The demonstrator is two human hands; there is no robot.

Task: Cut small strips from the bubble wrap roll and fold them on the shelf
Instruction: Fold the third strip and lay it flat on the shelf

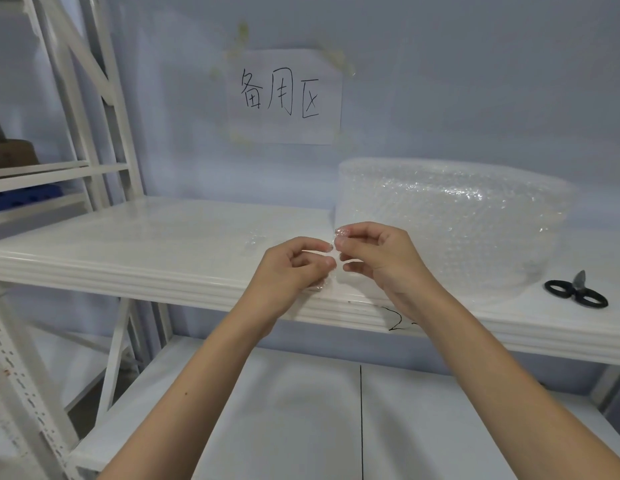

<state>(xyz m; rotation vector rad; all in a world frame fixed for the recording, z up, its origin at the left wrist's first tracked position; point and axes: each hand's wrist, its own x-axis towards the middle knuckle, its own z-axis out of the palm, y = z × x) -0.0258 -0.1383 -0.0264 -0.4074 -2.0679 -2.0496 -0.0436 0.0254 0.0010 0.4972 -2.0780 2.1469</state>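
Over front edge of shelf: left hand and right hand close together, fingers curled, both pinching small clear strip; strip outline hard to make out against white. Bubble wrap roll upright just behind right hand. Scissors right of roll, blades partly hidden. Faint scrap on shelf, indistinct.

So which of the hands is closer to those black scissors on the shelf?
The right hand. The scissors lie at the far right of the shelf, past the bubble wrap roll. The left hand sits farther left, fingertips meeting the right hand's on a small strip.
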